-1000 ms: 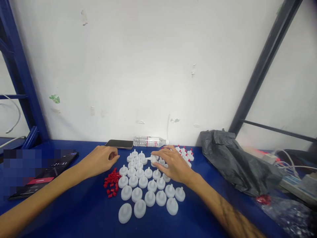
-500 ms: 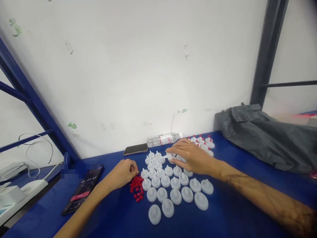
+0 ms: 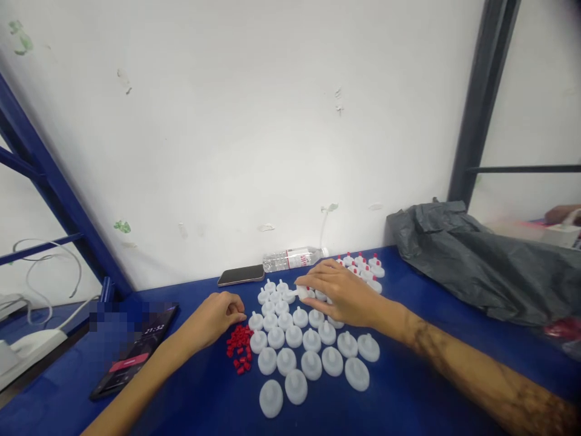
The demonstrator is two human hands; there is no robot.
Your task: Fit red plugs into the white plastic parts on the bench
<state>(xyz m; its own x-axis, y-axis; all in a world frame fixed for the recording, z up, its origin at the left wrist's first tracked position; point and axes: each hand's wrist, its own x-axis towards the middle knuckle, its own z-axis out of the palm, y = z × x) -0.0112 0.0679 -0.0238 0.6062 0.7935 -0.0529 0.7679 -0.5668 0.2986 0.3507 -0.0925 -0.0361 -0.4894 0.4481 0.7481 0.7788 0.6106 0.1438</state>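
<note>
My right hand [image 3: 338, 292] pinches a white disc-shaped spout cap [image 3: 303, 293] between thumb and fingers, its narrow tip pointing left. Under and around that hand stand several more white spout caps [image 3: 311, 340], tips up, in loose rows; some are hidden by the hand. My left hand [image 3: 222, 312] is closed, thumb against curled fingers, just above a pile of small red caps [image 3: 238, 344]. Whatever it may hold is hidden. Beyond my right hand, a group of white spout caps with red tips [image 3: 374, 266] stands near the wall.
Along the wall lie a dark phone [image 3: 241, 275] and a clear plastic bottle [image 3: 295, 258]. Another phone [image 3: 136, 351] with a lit screen is left of my left arm. A grey plastic bag [image 3: 472, 272] covers the right side. A white power strip [image 3: 40, 357] is at far left.
The whole view has shifted slightly left and down. Both hands keep nearly the same places over the table, the right still gripping the white spout cap.
</note>
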